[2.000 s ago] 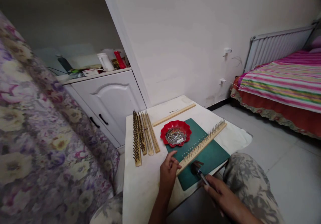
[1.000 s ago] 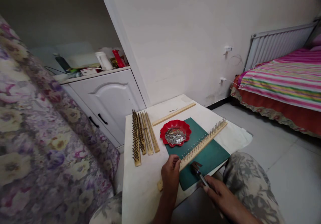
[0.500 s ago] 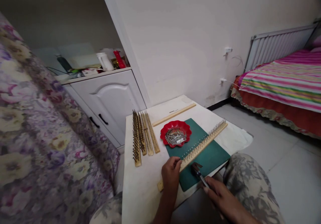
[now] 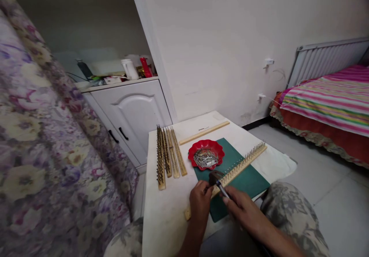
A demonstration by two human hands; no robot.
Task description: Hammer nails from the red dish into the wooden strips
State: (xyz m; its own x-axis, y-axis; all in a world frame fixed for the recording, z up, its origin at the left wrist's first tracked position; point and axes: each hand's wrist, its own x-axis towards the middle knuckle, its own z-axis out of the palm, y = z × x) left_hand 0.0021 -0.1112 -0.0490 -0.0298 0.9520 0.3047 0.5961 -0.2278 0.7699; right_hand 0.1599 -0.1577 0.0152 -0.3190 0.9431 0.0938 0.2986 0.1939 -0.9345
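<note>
My left hand [image 4: 201, 201] is closed in a pinch at the near part of a nail-studded wooden strip [image 4: 245, 165]; the nail between its fingertips is mostly hidden. My right hand [image 4: 240, 207] grips the handle of a claw hammer [image 4: 221, 186]. The hammer's dark head is right beside my left fingertips, over the strip. A row of upright nails runs from there to the strip's far end. Beneath the strip lies a green board [image 4: 230, 149]. A red scalloped bowl [image 4: 193, 149] full of loose nails stands just beyond my left hand.
Several wooden strips [image 4: 174, 161] lie to the left on the white-covered table [image 4: 164, 218], some bristling with dark nails. A plain strip [image 4: 204, 133] lies at the back, near two loose nails. A cabinet [image 4: 135, 115] and floral curtain [image 4: 57, 134] stand left, a bed [image 4: 325, 103] right.
My right hand has brought the hammer up and left, from beside the strip to over it at my left fingertips. My left hand keeps its pinch on the strip. The view has shifted slightly.
</note>
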